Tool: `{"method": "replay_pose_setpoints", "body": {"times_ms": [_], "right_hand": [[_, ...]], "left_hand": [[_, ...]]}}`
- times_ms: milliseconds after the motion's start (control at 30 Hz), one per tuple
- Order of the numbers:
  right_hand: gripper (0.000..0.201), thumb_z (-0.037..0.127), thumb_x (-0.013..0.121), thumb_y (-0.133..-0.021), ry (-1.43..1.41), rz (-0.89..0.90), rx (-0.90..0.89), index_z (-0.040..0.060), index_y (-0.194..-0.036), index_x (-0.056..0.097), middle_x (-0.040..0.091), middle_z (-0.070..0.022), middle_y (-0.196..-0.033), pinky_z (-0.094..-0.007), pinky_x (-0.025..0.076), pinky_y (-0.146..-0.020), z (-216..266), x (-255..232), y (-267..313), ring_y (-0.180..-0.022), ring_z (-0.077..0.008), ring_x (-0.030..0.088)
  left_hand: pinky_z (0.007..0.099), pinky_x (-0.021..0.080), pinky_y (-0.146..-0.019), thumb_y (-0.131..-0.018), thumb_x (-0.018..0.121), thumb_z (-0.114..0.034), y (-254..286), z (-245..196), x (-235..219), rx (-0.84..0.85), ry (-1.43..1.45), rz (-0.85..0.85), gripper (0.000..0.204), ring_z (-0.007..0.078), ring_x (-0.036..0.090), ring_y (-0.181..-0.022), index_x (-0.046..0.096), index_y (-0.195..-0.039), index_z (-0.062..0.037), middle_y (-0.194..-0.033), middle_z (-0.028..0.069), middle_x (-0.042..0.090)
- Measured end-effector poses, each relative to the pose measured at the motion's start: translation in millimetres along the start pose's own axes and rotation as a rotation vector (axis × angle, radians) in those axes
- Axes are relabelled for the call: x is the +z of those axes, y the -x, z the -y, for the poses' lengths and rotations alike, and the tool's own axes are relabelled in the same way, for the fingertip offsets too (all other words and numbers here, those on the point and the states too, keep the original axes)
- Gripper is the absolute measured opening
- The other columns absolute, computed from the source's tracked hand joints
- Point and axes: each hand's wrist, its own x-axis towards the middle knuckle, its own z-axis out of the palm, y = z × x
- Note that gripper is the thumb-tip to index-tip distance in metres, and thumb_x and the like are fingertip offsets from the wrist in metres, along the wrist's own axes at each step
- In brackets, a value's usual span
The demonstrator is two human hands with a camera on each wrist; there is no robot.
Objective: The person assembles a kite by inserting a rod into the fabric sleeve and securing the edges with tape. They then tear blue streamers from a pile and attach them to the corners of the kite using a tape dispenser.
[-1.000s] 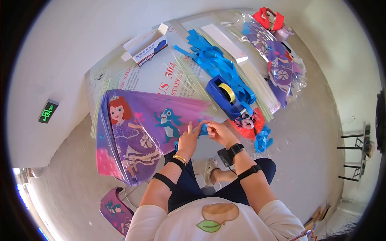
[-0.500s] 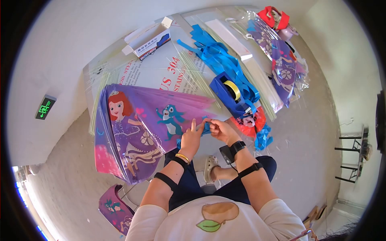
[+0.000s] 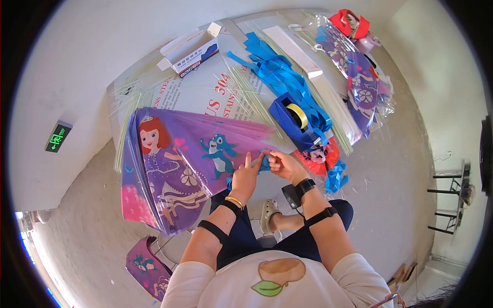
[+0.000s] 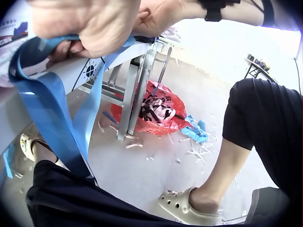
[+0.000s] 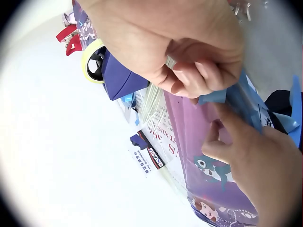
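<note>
Nearest: one pale shirt [image 3: 226, 285] of soft cloth, printed with a brown rounded shape and a green leaf; below it, dark trousers [image 3: 236, 241] and a beige clog [image 3: 268, 215], moulded and pierced with round holes.

Item, left hand [image 3: 245, 180]: index finger straight over the narrow end of the sheets, lower fingers curled round the blue ribbon [image 4: 42, 94]. Item, right hand [image 3: 286, 167]: fingers curled inward, tips pinching the same ribbon just beside the left index finger. The ribbon was flat, smooth and broad, hanging in a long loop beneath the left palm.

Item, printed sheets [image 3: 200, 141]: a fan-shaped stack in thin, glossy purple and pink, bearing a red-haired figure and a blue rabbit, laid on the near part of the table, narrow end at the hands.

Beyond: one angular navy tape dispenser [image 3: 287, 120] with a yellow roll [image 3: 297, 115]; a crumpled red plastic bag [image 4: 161, 111] on the floor; slim pale rods [image 3: 251, 92]; a heap of blue strips [image 3: 277, 72]; an open cardboard carton [image 3: 190, 51]; a second pile of printed sheets [image 3: 362, 84] in crinkled clear film.

Farthest: a red fabric article [image 3: 349, 23] and, on the wall, a rectangular green-lit sign [image 3: 58, 136].
</note>
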Motion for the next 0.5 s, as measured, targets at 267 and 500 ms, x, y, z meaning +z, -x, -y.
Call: {"method": "replay_pose_setpoints", "body": {"times_ms": [267,500], "right_hand": [[0.031,0.016,0.054,-0.097,-0.229,0.085,0.079,-0.0024,-0.122,0.053,0.046,0.0026,-0.068,-0.0217,0.033,-0.052,17.0,11.1,0.8,-0.052,-0.0068,0.039],[0.028,0.015,0.055,-0.097,-0.265,0.083,-0.095,-0.0036,-0.118,0.056,0.046,0.0034,-0.064,-0.0207,0.031,-0.049,34.9,32.9,15.1,-0.051,-0.0055,0.040]], "left_hand": [[0.0313,0.058,-0.060,-0.079,0.062,-0.005,0.4,0.4,0.2,0.002,0.000,0.001,0.085,0.0245,0.067,-0.078,0.027,-0.154,-0.0238,-0.146,0.0224,0.041],[0.0318,0.059,-0.061,-0.079,0.062,-0.005,2.5,2.1,4.3,0.005,0.008,-0.024,0.084,0.0253,0.068,-0.079,0.027,-0.153,-0.0244,-0.146,0.0222,0.042]]}}
